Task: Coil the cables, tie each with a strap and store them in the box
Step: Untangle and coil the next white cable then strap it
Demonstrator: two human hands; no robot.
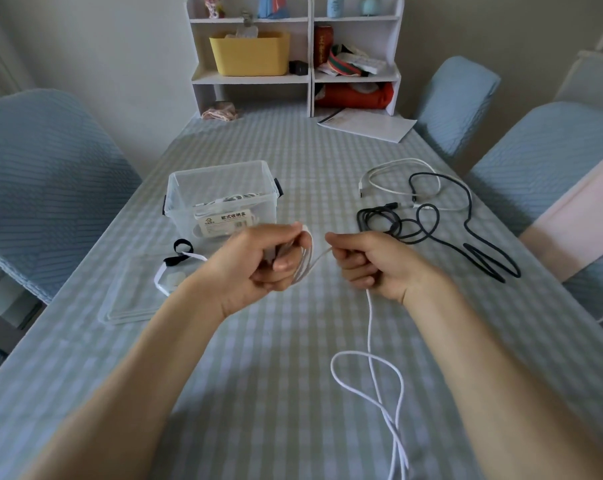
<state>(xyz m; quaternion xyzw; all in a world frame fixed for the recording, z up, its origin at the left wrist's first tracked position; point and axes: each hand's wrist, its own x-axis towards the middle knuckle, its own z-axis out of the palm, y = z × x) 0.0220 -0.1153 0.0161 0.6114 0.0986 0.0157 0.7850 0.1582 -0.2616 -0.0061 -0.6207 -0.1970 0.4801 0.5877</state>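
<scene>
1. Left hand: raised above the table, fingers curled round several small loops of the white cable; the loops show at the fingertips, blurred.
2. Right hand: clenched on the same cable just beside the left hand. A short taut run of cable joins the two fists.
3. White cable, free part: it drops from under the right hand to the near tablecloth, where it crosses itself in a loose loop and runs out of the bottom edge of the view.
4. Box: clear plastic, lid off, standing on the left half of the table beyond the left hand. Something white and striped lies inside, with a printed label (contents not clear through the wall).
5. Lid: clear, flat on the table just in front of the box, partly hidden by the left wrist.
6. Straps: a black strap and a white strap lie on the lid's far edge, touching each other.
7. Loose cables: a black cable sprawls uncoiled on the right half of the table; a second white cable lies just beyond it, the two overlapping.
8. Background: a white shelf at the far end holds a yellow bin; a paper lies before it; blue-covered chairs stand at both sides.
</scene>
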